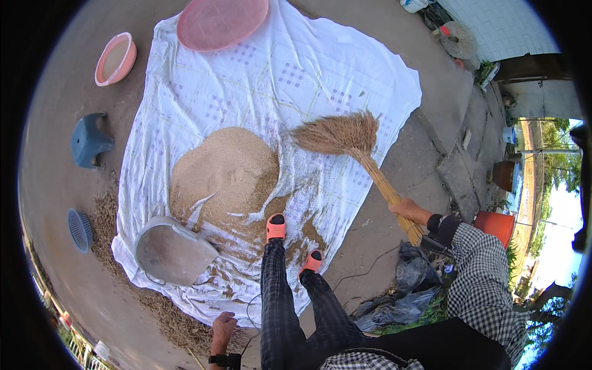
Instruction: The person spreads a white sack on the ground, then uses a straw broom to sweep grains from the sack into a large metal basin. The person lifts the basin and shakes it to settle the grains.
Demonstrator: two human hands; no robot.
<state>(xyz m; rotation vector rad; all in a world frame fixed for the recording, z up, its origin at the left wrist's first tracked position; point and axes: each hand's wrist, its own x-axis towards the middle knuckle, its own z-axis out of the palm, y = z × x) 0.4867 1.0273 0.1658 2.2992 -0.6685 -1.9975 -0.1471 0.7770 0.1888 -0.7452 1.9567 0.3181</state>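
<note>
My right hand (pixel 409 210) grips the bound stalk handle of a straw broom (pixel 340 134). The broom's bristle head is over the right part of a white checked cloth (pixel 310 69) spread on the ground. A pile of small tan grain (pixel 222 171) covers the cloth's middle, with darker, thinner grain near my feet. My left hand (pixel 224 325) hangs low by the cloth's near edge, fingers loosely bent, with nothing visible in it. A grey scoop-shaped plastic container (pixel 173 252) rests on the cloth at left. A round pink tray (pixel 222 23) lies at the far edge.
Left of the cloth are a pink basin (pixel 124 64) with contents, a blue plastic stool (pixel 90 140) and a blue basket (pixel 80 230). Dry plant debris (pixel 171 319) borders the cloth. Dark plastic sheeting (pixel 407 286) and an orange bucket (pixel 495 226) are at right. A thin cable (pixel 365 273) crosses the ground.
</note>
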